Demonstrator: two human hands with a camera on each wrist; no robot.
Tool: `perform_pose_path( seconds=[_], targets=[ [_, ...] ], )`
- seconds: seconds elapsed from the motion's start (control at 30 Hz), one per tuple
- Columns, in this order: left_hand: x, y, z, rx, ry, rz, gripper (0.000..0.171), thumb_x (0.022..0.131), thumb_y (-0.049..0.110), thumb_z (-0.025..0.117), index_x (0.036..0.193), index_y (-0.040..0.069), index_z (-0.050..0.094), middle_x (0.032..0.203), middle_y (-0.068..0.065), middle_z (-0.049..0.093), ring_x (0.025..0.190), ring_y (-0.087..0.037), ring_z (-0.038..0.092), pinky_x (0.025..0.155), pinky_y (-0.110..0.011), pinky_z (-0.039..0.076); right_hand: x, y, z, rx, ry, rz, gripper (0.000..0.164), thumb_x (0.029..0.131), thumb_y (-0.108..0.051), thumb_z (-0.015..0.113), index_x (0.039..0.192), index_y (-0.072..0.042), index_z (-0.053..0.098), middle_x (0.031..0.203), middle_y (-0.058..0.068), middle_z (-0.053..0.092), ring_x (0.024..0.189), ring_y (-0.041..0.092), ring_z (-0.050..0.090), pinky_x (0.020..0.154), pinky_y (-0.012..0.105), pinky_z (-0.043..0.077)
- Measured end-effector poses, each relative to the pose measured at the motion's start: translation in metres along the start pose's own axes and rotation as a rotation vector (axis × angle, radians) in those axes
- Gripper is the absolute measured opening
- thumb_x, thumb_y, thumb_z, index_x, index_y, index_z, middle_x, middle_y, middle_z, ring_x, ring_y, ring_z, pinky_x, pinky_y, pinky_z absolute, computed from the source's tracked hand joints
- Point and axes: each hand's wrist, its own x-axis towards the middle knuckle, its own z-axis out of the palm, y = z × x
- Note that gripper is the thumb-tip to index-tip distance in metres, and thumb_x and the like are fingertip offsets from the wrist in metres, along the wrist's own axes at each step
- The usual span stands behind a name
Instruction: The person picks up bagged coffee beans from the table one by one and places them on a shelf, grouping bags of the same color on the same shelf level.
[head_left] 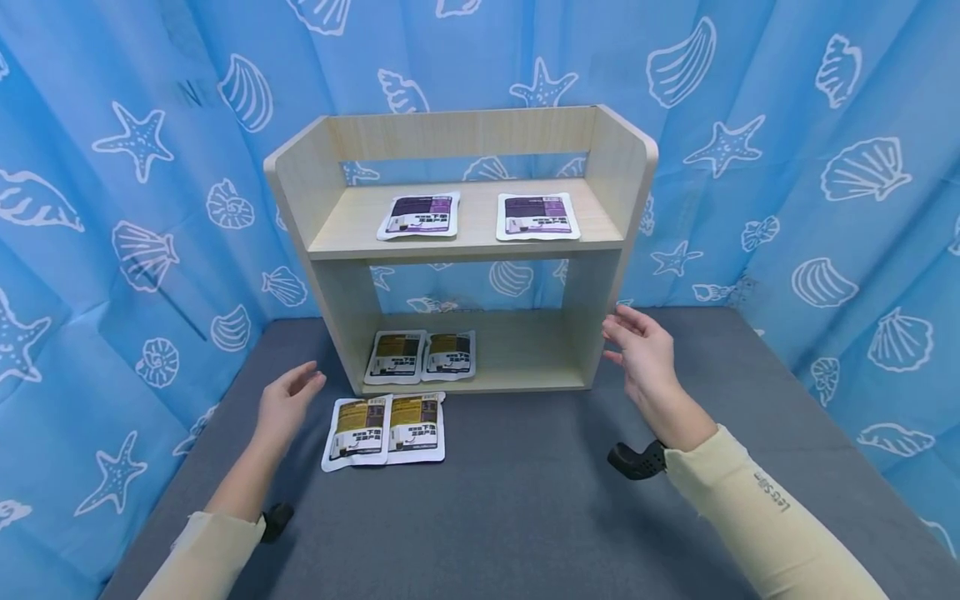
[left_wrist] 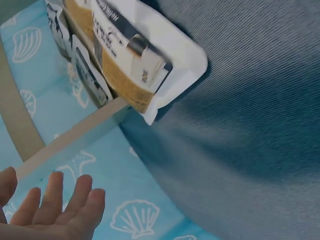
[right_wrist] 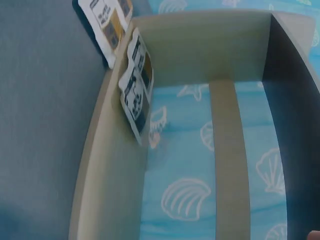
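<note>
My left hand (head_left: 288, 398) hovers over the table left of two white pouches with yellow-brown labels, the left pouch (head_left: 358, 429) overlapping the right pouch (head_left: 416, 427). Its fingers are loosely bent with nothing in them, as the left wrist view also shows. My right hand (head_left: 641, 348) is raised beside the right side of the wooden shelf (head_left: 468, 254), fingers lightly bent and holding nothing. On the lower shelf, a brown-labelled pouch (head_left: 396, 357) and another brown-labelled pouch (head_left: 449, 354) lie at the left. A purple-labelled pouch (head_left: 420, 215) and a second purple-labelled pouch (head_left: 537, 217) lie on the upper shelf.
The shelf stands at the back of a table with a dark grey cloth (head_left: 517, 508). Behind and beside it hangs a blue curtain (head_left: 780, 208) with white shells and starfish. Black wrist-worn devices show under both forearms, including the right device (head_left: 636, 461).
</note>
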Motion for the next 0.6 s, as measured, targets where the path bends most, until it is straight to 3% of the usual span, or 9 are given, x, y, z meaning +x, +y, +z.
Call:
perform_pose_path(
  seconds=[0.13, 0.27, 0.4, 0.6],
  targets=[
    [-0.006, -0.006, 0.0, 0.032, -0.043, -0.039, 0.054, 0.104, 0.024, 0.048, 0.148, -0.004, 0.033, 0.145, -0.027, 0.041, 0.136, -0.04, 0.035, 0.109, -0.054, 0.033, 0.01, -0.004, -0.004, -0.099, 0.032, -0.045, 0.054, 0.099, -0.016, 0.056, 0.149, -0.009, 0.038, 0.13, 0.006, 0.053, 0.114, 0.013, 0.052, 0.075, 0.019, 0.047],
    [-0.01, -0.011, 0.0, 0.052, -0.082, -0.086, 0.057, 0.104, 0.028, 0.048, 0.149, -0.004, 0.031, 0.146, -0.028, 0.039, 0.136, -0.042, 0.034, 0.108, -0.057, 0.032, 0.02, -0.006, -0.007, -0.166, -0.002, -0.081, 0.058, 0.101, -0.021, 0.053, 0.154, -0.013, 0.029, 0.154, 0.01, 0.035, 0.136, 0.019, 0.039, 0.095, 0.029, 0.043],
    [-0.013, -0.018, -0.001, 0.063, -0.115, -0.126, 0.059, 0.103, 0.028, 0.049, 0.148, -0.005, 0.03, 0.146, -0.03, 0.037, 0.135, -0.044, 0.033, 0.108, -0.058, 0.032, 0.031, -0.009, -0.011, -0.191, -0.044, -0.116, 0.062, 0.102, -0.019, 0.051, 0.155, -0.011, 0.021, 0.158, 0.011, 0.025, 0.143, 0.023, 0.028, 0.111, 0.043, 0.033],
    [-0.018, -0.029, -0.001, 0.076, -0.144, -0.191, 0.058, 0.103, 0.022, 0.05, 0.148, -0.007, 0.028, 0.145, -0.032, 0.036, 0.133, -0.047, 0.034, 0.106, -0.061, 0.033, 0.044, -0.009, -0.015, -0.293, -0.096, -0.146, 0.062, 0.102, -0.022, 0.051, 0.155, -0.013, 0.02, 0.156, 0.016, 0.026, 0.141, 0.029, 0.031, 0.107, 0.048, 0.036]
  ],
)
